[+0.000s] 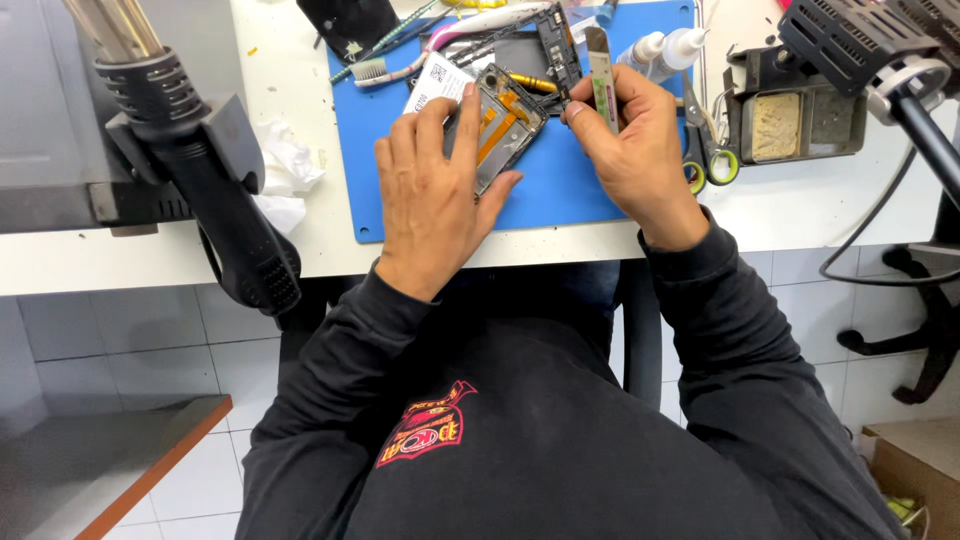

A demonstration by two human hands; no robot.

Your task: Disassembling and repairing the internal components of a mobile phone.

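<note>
In the head view, everything is placed from the blue mat (560, 190), which lies on the white tabletop (310, 240). The left hand (435, 195) rests over the near middle of the mat, fingers closed around an opened phone (505, 125) with its back off, showing orange ribbon strips inside; the thumb presses the phone's near edge. The right hand (630, 145) is on the right part of the mat, pinching a thin flat metal tool (601, 75) upright, with its fingertips just beside the phone's right edge.

At the far edge of the mat lie a dark phone frame (545, 45), a white toothbrush (395, 70) and two small white bottles (665, 50). Just right of the mat lie scissors (705, 150) with green-yellow handles, and beyond them a tray with a yellowish sponge (775, 125). Left of the mat lies crumpled white tissue (285, 165), and farther left a black heat gun (200, 170) hangs over the tabletop edge.
</note>
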